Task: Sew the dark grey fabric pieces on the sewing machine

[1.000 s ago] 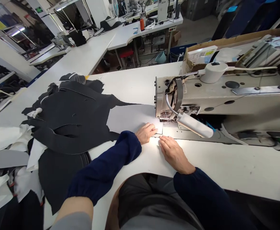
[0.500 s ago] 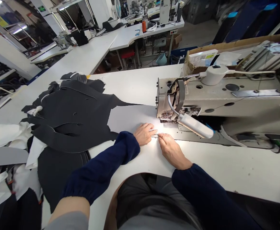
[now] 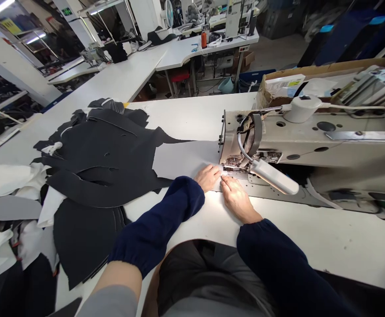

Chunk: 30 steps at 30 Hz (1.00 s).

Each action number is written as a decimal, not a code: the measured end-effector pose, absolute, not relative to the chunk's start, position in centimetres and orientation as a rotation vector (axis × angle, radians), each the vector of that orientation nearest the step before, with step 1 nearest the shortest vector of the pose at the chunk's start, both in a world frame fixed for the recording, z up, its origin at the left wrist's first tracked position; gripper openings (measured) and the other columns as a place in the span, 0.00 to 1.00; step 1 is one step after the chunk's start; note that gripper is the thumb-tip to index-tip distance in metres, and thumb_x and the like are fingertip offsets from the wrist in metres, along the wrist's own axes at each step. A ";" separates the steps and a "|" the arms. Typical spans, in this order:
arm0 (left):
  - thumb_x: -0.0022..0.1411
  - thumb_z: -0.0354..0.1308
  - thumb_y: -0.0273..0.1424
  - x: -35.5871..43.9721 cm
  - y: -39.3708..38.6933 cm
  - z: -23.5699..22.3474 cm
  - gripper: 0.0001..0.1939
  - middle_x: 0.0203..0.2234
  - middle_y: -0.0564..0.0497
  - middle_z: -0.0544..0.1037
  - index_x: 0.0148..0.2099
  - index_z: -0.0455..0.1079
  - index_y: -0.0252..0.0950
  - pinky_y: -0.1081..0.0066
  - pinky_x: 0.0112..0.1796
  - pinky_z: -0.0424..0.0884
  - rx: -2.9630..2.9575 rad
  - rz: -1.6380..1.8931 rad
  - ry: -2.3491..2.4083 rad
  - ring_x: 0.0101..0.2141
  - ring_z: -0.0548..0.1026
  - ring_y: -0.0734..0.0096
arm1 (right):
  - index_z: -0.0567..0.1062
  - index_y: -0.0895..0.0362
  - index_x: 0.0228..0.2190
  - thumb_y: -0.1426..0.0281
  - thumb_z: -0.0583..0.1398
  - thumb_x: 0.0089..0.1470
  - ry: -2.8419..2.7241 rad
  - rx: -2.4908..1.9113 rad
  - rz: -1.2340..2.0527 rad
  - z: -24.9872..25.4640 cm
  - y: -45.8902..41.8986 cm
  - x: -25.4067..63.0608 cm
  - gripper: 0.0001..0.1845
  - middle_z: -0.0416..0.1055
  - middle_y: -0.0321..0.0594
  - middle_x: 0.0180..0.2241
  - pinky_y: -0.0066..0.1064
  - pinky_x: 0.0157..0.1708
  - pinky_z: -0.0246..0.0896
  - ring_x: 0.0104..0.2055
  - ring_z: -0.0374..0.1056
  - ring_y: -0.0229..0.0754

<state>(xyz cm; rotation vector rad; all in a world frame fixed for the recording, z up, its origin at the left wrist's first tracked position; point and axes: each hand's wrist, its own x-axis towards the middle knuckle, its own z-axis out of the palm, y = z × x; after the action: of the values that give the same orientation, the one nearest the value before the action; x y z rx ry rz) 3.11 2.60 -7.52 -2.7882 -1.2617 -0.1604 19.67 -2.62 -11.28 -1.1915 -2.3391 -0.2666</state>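
A light grey fabric piece (image 3: pixel 185 159) lies flat on the table, its right end at the presser-foot area of the sewing machine (image 3: pixel 261 147). On that end rests my left hand (image 3: pixel 208 177), fingers bent and closed at the fabric's near edge. My right hand (image 3: pixel 239 201) meets it from the right, its fingertips pinched together at the same edge, just in front of the needle area. What lies beneath the fingertips is mostly hidden. A white lamp (image 3: pixel 274 177) on the machine lights this spot. Dark grey cut fabric (image 3: pixel 119 154) overlaps the piece's left end.
A stack of dark curved panels (image 3: pixel 83 237) sits at the near left, beside white fabric pieces (image 3: pixel 10 185). Behind the machine stands a cardboard box (image 3: pixel 261 94) with odds and ends. Farther back, another table (image 3: pixel 179 55) carries an orange thread cone (image 3: pixel 203 39).
My hands have come closer to the machine's needle area, and my left fingers have drawn together near the right fingertips. The view has shifted slightly.
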 end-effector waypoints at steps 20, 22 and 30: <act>0.67 0.39 0.24 3.8 3.7 -6.7 0.18 0.47 0.44 0.69 0.54 0.65 0.32 0.64 0.45 0.65 -2.787 -0.055 -1.294 0.46 0.64 0.61 | 0.71 0.65 0.45 0.80 0.46 0.56 -2.325 -1.218 -0.206 -11.0 -2.7 19.9 0.20 0.67 0.55 0.50 0.47 0.53 0.57 0.55 0.60 0.51; 0.67 0.40 0.24 3.0 3.5 -6.1 0.18 0.48 0.45 0.69 0.55 0.64 0.35 0.64 0.44 0.66 -2.765 -0.050 -1.305 0.47 0.65 0.62 | 0.72 0.65 0.44 0.79 0.46 0.57 -2.320 -1.199 -0.194 -10.5 -2.7 20.0 0.19 0.68 0.54 0.48 0.46 0.52 0.58 0.53 0.61 0.50; 0.63 0.40 0.18 -3.0 1.8 -5.0 0.24 0.54 0.34 0.64 0.59 0.61 0.33 0.58 0.36 0.72 -2.369 0.119 -1.885 0.49 0.69 0.53 | 0.72 0.64 0.42 0.77 0.48 0.56 -2.289 -1.056 -0.247 -10.5 -1.8 20.5 0.16 0.69 0.54 0.44 0.43 0.48 0.62 0.48 0.63 0.49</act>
<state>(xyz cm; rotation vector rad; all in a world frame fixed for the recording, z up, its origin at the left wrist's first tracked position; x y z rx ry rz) -2.99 1.78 -5.00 -2.3691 -1.8850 0.1189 20.52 -1.80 -10.49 -1.0555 -2.2891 -0.2469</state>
